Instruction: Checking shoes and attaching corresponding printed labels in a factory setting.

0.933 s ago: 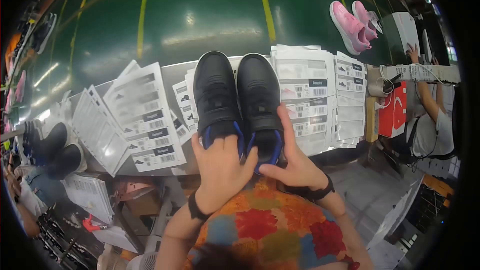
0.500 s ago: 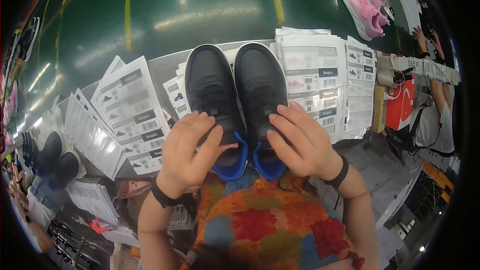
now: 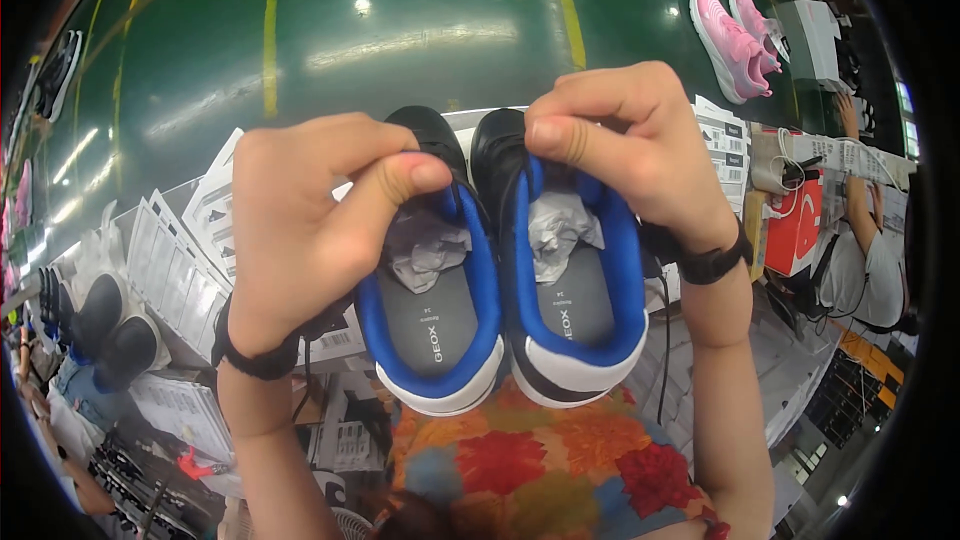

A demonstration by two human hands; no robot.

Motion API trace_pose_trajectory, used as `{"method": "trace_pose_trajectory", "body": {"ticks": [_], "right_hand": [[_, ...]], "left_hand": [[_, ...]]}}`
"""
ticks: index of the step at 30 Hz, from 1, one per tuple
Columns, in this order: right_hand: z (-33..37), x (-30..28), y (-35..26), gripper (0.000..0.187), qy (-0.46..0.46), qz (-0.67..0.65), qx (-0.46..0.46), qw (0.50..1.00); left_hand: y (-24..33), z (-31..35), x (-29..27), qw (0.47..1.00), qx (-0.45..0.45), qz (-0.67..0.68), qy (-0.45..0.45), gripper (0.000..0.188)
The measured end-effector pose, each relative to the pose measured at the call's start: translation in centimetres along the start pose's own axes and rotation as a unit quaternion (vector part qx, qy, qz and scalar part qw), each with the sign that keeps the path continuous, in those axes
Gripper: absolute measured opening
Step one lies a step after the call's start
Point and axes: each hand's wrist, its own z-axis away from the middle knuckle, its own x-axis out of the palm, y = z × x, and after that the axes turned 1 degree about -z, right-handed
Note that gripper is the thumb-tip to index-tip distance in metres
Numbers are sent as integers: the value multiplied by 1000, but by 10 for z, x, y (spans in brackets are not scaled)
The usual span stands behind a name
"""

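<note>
Two black sneakers with blue lining and white heels are lifted close in front of me, side by side and tilted so their openings face me. Crumpled white paper fills the inside of the left sneaker (image 3: 430, 365) and of the right sneaker (image 3: 590, 368), above grey insoles. My left hand (image 3: 310, 210) pinches the upper part of the left sneaker near its tongue, thumb against fingers. At the matching spot on the other shoe, my right hand (image 3: 635, 145) is closed the same way. The exact grip is partly hidden behind my fingers.
Printed label sheets (image 3: 180, 250) lie along the bench edge, with more label sheets (image 3: 725, 145) on the right. A green conveyor belt (image 3: 400, 0) runs beyond, carrying pink sneakers (image 3: 725, 45) and a white box (image 3: 810, 40). A red box (image 3: 795, 225) stands right, near a co-worker.
Both sneakers have come up toward me and tipped, so their insides and paper show. My hands have moved from resting on the uppers to pinching near the tongues.
</note>
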Motion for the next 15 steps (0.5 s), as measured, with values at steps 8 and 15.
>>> {"method": "trace_pose_trajectory", "body": {"ticks": [8,15], "right_hand": [[2,1,3,20,-5,-75,45,996],[42,23,-7,10,66,178,-174,966]], "left_hand": [[0,4,-3,993,-79,89,-27,17],[14,31,12,991,106,-82,15,14]]}}
